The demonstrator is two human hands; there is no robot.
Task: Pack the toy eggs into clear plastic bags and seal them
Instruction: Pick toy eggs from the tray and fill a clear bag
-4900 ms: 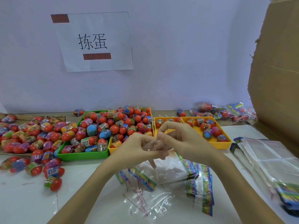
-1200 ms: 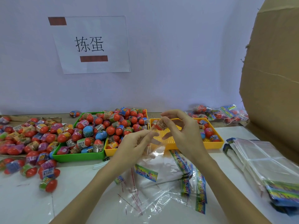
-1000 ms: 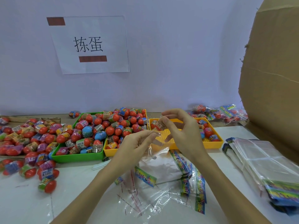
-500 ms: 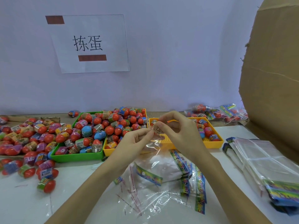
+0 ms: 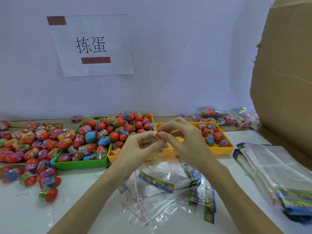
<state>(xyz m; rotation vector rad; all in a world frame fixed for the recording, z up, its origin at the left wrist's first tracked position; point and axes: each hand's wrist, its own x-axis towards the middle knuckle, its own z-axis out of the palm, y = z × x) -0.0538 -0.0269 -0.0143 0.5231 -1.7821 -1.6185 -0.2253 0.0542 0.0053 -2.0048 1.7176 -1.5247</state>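
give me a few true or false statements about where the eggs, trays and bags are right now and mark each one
1. The green tray is piled full of toy eggs. True.
2. The right hand rests flat on the table. False: it is raised, pinching a toy egg at the fingertips.
3. The yellow tray on the right holds only a few eggs. True.
4. The stack of empty clear bags lies left of the green tray. False: it lies at the far right.
5. The left hand holds a clear bag just below the egg. True.
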